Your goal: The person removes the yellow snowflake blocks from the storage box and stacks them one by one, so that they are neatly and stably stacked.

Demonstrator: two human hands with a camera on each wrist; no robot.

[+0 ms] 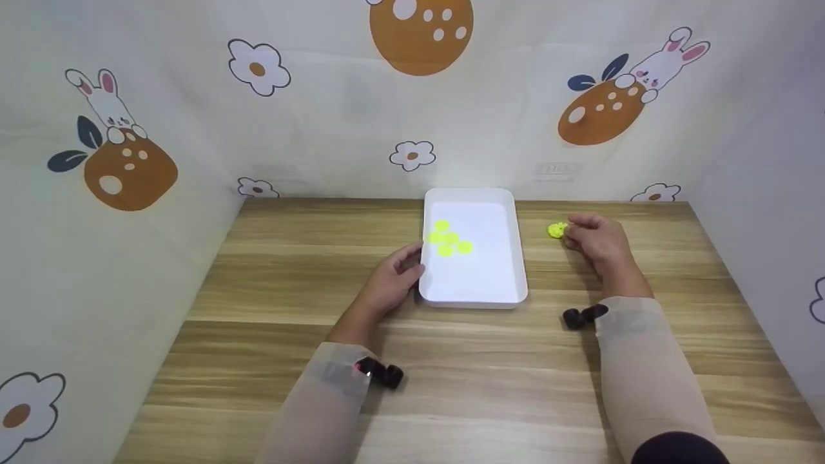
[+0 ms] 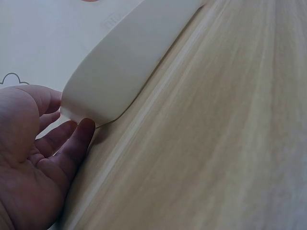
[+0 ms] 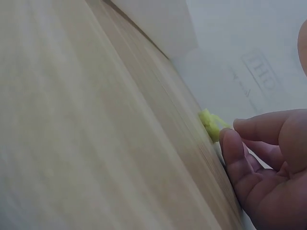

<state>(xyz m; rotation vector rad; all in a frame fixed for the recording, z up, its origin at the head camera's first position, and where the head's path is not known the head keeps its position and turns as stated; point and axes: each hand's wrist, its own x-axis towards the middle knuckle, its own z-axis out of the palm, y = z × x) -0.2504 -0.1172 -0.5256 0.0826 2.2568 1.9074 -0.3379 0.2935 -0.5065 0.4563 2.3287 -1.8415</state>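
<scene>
In the head view a white tray [image 1: 474,283] lies on the wooden table with several flat, round bright-yellow pieces [image 1: 464,247] in its left half. My left hand [image 1: 390,283] rests at the tray's left side, its fingertips touching the wall. The left wrist view has that hand [image 2: 38,158] at the tray's corner [image 2: 120,67], thumb and fingers apart. Right of the tray, my right hand [image 1: 596,241] is at a small yellow clump [image 1: 555,230]. Close up, the thumb and forefinger of my right hand [image 3: 268,158] pinch the edge of a thin yellow piece beside the clump [image 3: 210,127].
Patterned cloth [image 1: 335,116] with rabbits and flowers hangs behind the table [image 1: 309,258] and along both sides. The tray's far end is close to the back cloth. Small black cameras [image 1: 383,374] are strapped to both wrists.
</scene>
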